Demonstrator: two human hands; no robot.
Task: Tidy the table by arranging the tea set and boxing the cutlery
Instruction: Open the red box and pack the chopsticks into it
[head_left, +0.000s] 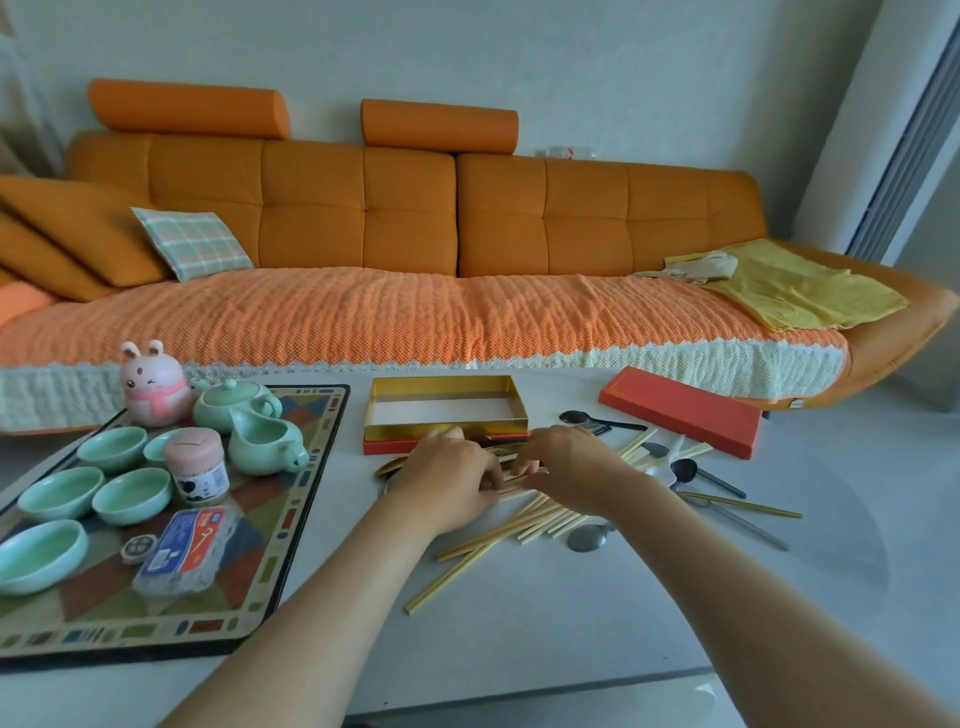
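Just before the empty gold-lined box (445, 385), a person's left hand (451, 480) and right hand (569, 467) curl their fingers round bundled chopsticks (545, 514); unboxed spoons (684, 470) lie to its right, the tea set (236, 402) grouped to its left.

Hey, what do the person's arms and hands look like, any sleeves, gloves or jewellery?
The left hand and right hand are ungloved, with no rings, watch or bracelet visible. No sleeves show; both arms are bare down to the frame edge.

Mint-green cups (132, 496), gold-lined box (445, 408), red lid (680, 410).
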